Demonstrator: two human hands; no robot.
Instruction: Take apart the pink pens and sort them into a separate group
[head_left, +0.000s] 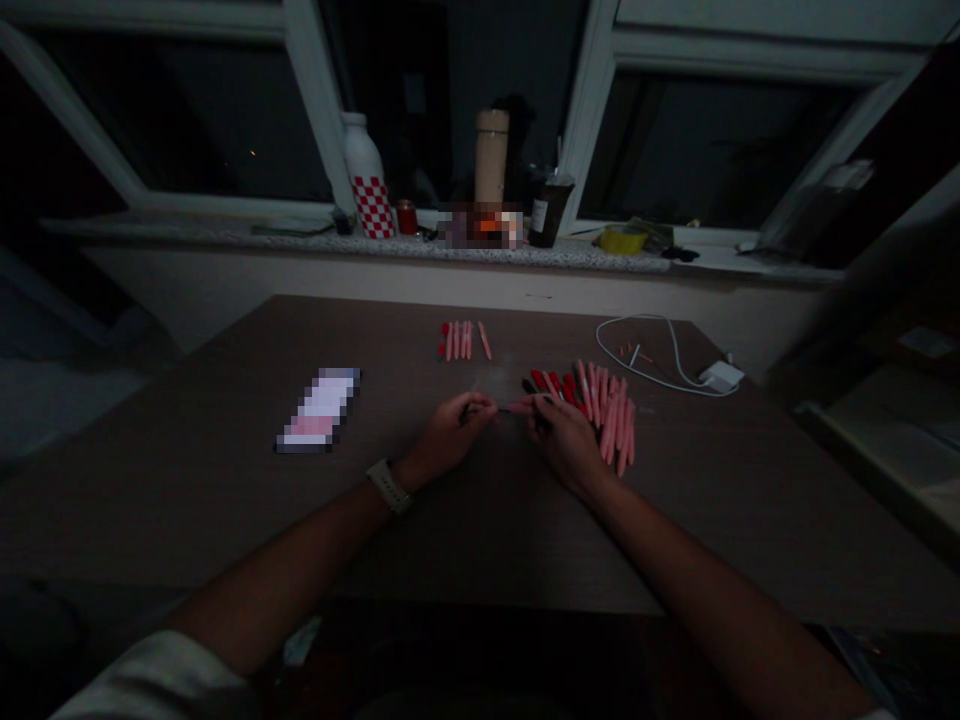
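Observation:
Over the middle of the table my left hand point(461, 420), with a watch on its wrist, is closed in a pinch on a dark slim piece of a pen. My right hand point(559, 430) is closed on the pink part of the same pen point(519, 407). A thin dark length shows between the two hands; the rest lies hidden in the fingers. Just beyond my right hand is a pile of pink pens point(616, 420), with several red and black pens point(551, 382) at its left. Farther back several pink pens point(463, 340) lie side by side, red pieces at their left.
A phone point(319, 410), its screen blurred, lies on the table point(442, 540) at left. A white charger point(722, 376) and its looped cable sit at back right, small pink pieces inside the loop. The windowsill point(285, 235) holds a checkered bottle point(369, 180), a beige tumbler point(491, 160) and a dark cup point(551, 210).

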